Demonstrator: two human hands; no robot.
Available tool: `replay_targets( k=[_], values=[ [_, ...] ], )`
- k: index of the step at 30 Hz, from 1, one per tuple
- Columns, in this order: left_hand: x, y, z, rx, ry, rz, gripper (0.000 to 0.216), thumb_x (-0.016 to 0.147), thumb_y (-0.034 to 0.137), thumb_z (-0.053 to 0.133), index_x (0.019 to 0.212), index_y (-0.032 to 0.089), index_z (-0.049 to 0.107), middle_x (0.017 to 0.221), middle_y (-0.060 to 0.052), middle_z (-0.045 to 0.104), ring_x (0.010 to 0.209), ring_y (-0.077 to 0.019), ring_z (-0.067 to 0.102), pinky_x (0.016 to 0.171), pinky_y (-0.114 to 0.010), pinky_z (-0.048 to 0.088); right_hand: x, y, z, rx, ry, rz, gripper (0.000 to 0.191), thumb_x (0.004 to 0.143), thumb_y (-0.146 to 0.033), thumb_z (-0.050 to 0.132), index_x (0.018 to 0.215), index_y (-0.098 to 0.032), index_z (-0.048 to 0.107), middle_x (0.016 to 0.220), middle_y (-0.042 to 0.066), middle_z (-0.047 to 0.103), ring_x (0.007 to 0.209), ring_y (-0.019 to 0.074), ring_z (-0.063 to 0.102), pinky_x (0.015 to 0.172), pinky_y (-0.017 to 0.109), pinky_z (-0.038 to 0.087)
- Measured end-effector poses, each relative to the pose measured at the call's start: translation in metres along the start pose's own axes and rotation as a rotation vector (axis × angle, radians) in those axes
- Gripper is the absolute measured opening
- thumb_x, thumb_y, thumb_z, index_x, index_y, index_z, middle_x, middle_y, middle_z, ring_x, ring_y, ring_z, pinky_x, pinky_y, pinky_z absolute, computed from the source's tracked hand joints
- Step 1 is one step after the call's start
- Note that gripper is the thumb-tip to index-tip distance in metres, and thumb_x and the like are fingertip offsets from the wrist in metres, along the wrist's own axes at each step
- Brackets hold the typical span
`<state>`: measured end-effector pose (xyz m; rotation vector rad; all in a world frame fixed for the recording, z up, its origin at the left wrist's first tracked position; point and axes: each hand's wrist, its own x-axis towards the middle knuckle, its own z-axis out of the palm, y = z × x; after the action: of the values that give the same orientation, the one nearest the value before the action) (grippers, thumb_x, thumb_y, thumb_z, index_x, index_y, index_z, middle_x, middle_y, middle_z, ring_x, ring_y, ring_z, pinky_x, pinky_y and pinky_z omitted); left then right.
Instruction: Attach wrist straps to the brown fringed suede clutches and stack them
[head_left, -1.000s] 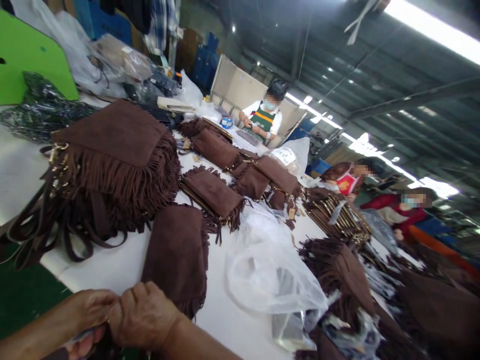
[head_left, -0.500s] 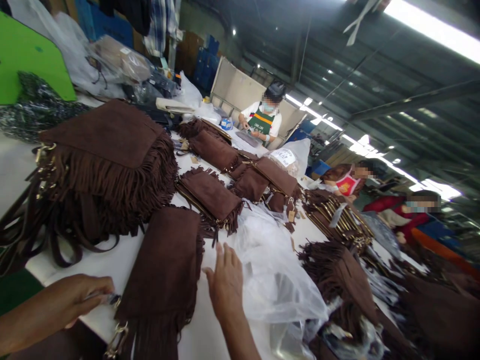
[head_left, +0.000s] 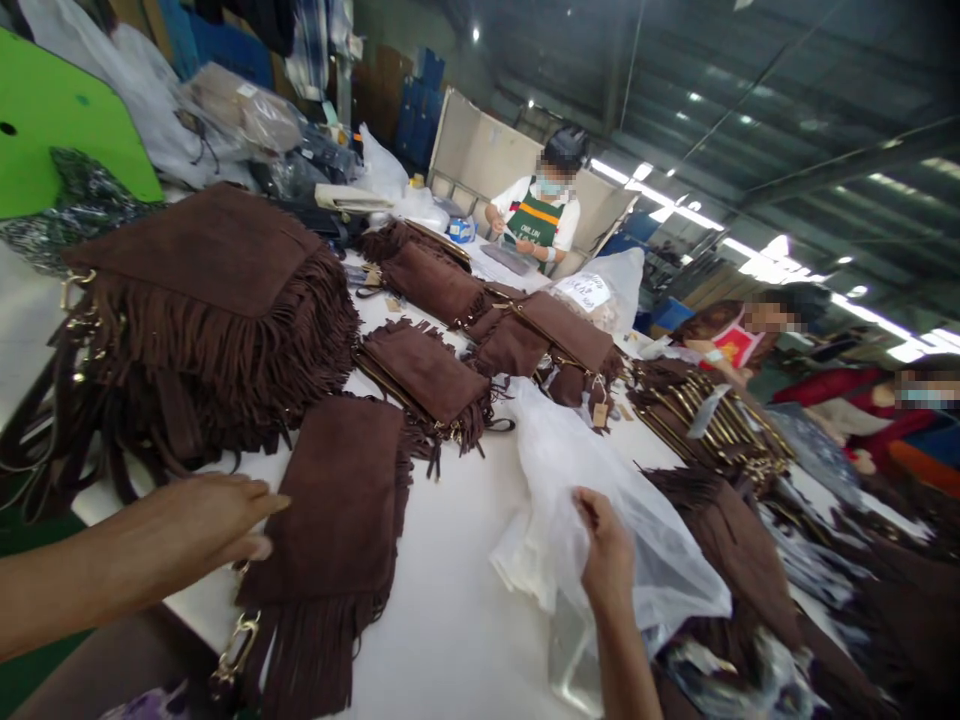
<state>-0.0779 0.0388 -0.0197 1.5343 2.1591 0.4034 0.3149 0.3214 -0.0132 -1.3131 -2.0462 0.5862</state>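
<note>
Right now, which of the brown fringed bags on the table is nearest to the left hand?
The flat fringed bag at the table's near edge: the left hand rests against its side, while the other bags lie farther back.

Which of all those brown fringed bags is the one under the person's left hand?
On the white table, look at the near edge, in front of the tall stack of fringed bags. The suede bag lies flat and alone, fringe and gold clasp toward the viewer, with the left hand on its edge.

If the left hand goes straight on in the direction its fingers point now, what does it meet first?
The left hand points right, fingertips at the edge of the flat brown fringed bag. It would probably meet that bag first, if it is not touching already.
</note>
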Motion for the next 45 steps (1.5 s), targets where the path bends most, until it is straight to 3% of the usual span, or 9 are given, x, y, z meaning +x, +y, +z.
replay_targets(
  k=[3, 8, 14, 20, 26, 30, 34, 40, 45],
  values=[
    [0.039, 0.074, 0.010, -0.073, 0.017, 0.333, 0.027, 0.093, 0.034, 0.054, 0.116, 0.028, 0.066, 0.113, -0.003, 0.068, 0.105, -0.0267, 0.061, 0.093, -0.036, 0.043, 0.014, 0.019, -0.020, 0.267, 0.076, 0.232, 0.044, 0.075, -0.051, 0.055, 0.097, -0.015, 0.067, 0.092, 0.006, 0.070, 0.083, 0.0224, 0.061, 0.079, 0.034, 0.045],
    [0.100, 0.187, 0.093, -0.030, 0.003, 0.760, 0.031, 0.092, 0.016, 0.053, 0.123, 0.016, 0.055, 0.116, -0.011, 0.063, 0.107, -0.0238, 0.058, 0.094, -0.035, 0.046, 0.020, 0.034, -0.026, 0.429, 0.154, 0.410, 0.046, 0.065, -0.051, 0.061, 0.092, -0.015, 0.071, 0.085, 0.003, 0.070, 0.078, 0.0205, 0.060, 0.075, 0.031, 0.043],
    [0.147, 0.252, 0.176, 0.356, 0.136, 0.772, 0.043, 0.088, 0.009, 0.051, 0.130, 0.008, 0.045, 0.116, -0.016, 0.056, 0.097, -0.0262, 0.055, 0.078, -0.039, 0.048, 0.020, 0.039, -0.030, 0.364, 0.089, 0.274, 0.046, 0.064, -0.044, 0.062, 0.100, -0.016, 0.069, 0.094, 0.004, 0.071, 0.082, 0.0217, 0.062, 0.080, 0.034, 0.045],
    [0.165, 0.256, 0.190, 0.362, 0.179, 0.823, 0.010, 0.093, 0.013, 0.049, 0.087, 0.015, 0.057, 0.092, -0.009, 0.056, 0.085, -0.0252, 0.053, 0.068, -0.039, 0.045, 0.017, 0.037, -0.029, 0.184, 0.158, 0.155, 0.044, 0.070, -0.044, 0.055, 0.100, -0.014, 0.068, 0.094, 0.009, 0.070, 0.081, 0.0218, 0.062, 0.081, 0.036, 0.046],
    [0.154, 0.242, 0.188, 0.344, 0.145, 0.698, 0.016, 0.092, 0.029, 0.058, 0.092, 0.013, 0.055, 0.093, -0.007, 0.058, 0.071, -0.0223, 0.057, 0.059, -0.037, 0.046, 0.006, 0.037, -0.020, -0.017, 0.078, -0.054, 0.033, 0.089, -0.037, 0.043, 0.100, -0.015, 0.065, 0.095, 0.007, 0.067, 0.087, 0.0203, 0.060, 0.081, 0.032, 0.045],
    [0.154, 0.233, 0.188, 0.160, 0.011, 0.660, 0.021, 0.092, 0.036, 0.059, 0.090, 0.015, 0.058, 0.095, -0.005, 0.060, 0.074, -0.0193, 0.061, 0.061, -0.030, 0.048, -0.001, 0.029, -0.016, -0.332, -0.185, -0.245, 0.027, 0.090, -0.014, 0.038, 0.102, -0.017, 0.063, 0.095, 0.008, 0.064, 0.092, 0.0199, 0.058, 0.078, 0.028, 0.040],
    [0.156, 0.227, 0.179, -0.166, -0.089, 0.703, 0.011, 0.095, 0.024, 0.053, 0.091, 0.017, 0.061, 0.100, -0.003, 0.063, 0.086, -0.0168, 0.062, 0.077, -0.026, 0.048, -0.003, 0.031, -0.009, -0.483, -0.446, -0.249, 0.039, 0.079, 0.002, 0.039, 0.104, -0.018, 0.062, 0.095, 0.006, 0.065, 0.093, 0.0187, 0.058, 0.077, 0.025, 0.037],
    [0.156, 0.229, 0.162, -0.194, -0.156, 0.563, 0.013, 0.086, 0.010, 0.052, 0.076, 0.015, 0.059, 0.080, -0.003, 0.064, 0.075, -0.0168, 0.058, 0.067, -0.025, 0.042, 0.005, 0.039, -0.005, -0.452, -0.417, -0.159, 0.036, 0.079, 0.004, 0.038, 0.101, -0.017, 0.057, 0.097, 0.005, 0.063, 0.090, 0.0151, 0.059, 0.075, 0.022, 0.037],
    [0.147, 0.228, 0.163, -0.037, -0.088, 0.612, 0.007, 0.085, 0.012, 0.052, 0.083, 0.017, 0.056, 0.089, -0.004, 0.062, 0.080, -0.0188, 0.057, 0.071, -0.027, 0.043, 0.003, 0.036, 0.011, -0.779, -0.472, -0.231, 0.028, 0.084, 0.001, 0.042, 0.100, -0.017, 0.057, 0.098, 0.006, 0.061, 0.092, 0.0199, 0.057, 0.071, 0.027, 0.037]
  ],
)
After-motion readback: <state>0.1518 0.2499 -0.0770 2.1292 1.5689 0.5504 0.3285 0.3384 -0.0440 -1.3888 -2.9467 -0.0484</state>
